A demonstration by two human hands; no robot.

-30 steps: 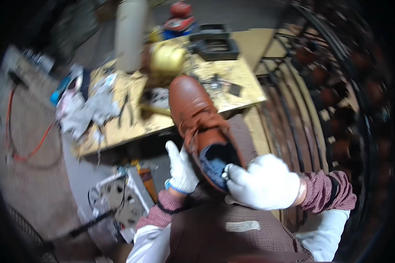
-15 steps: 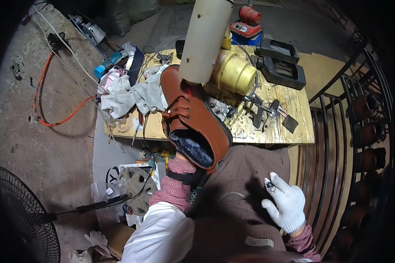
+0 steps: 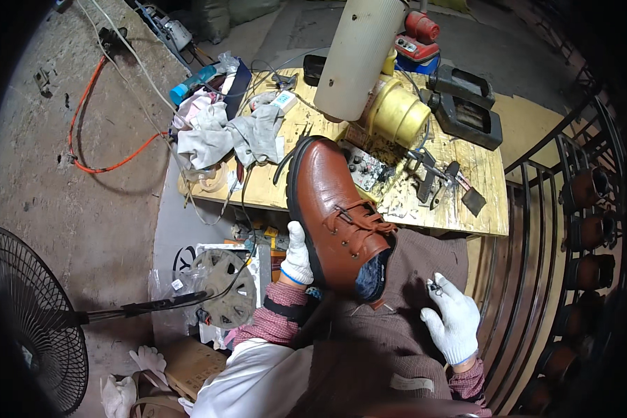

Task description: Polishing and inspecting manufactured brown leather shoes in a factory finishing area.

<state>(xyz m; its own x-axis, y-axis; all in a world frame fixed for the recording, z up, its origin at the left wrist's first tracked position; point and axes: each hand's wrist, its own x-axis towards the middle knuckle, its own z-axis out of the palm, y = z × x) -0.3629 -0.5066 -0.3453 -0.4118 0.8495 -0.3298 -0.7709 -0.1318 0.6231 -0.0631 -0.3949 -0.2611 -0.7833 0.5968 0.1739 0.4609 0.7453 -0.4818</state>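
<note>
One brown laced shoe (image 3: 338, 219) in left hand's (image 3: 298, 254) closed grip, right hand (image 3: 453, 320) pinching one small metal piece (image 3: 435, 285)

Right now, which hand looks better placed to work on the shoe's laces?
Probably the right hand: it is off the brown shoe, pinching something small beside the laces. The left hand is busy gripping the shoe's sole side to hold it up.

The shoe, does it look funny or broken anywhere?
No damage shows on the brown shoe. The left hand holds it tilted, toe up over the workbench. Its laces look loose. The bench is messy: crumpled rags and scattered bits lie across it. The right hand pinches something small.
</note>
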